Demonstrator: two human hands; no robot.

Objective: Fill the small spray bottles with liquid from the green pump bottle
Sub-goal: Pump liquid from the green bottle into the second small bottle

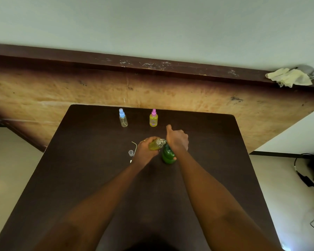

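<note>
Room's pretty dim, with a warm, flat light overall. The dark table (98, 178) soaks up most of it, so there are barely any crisp shadows, just a soft murky patch under the forearms. The only real bright spot is a bluish-white glare at the bottom right corner. The wide lens bends things hard: the wooden board (62, 91) behind tilts and curves toward the edges. It's soft everywhere, grainy, and the nearest bit of the arms is blurry.

Dark brown worktop (98, 160) before me, against a scuffed wooden panel (170, 91). Pale wall (152, 24) above; crumpled cloth (289, 77) on its ledge. Black cable (308, 182) on light floor (288, 196), my right.
</note>
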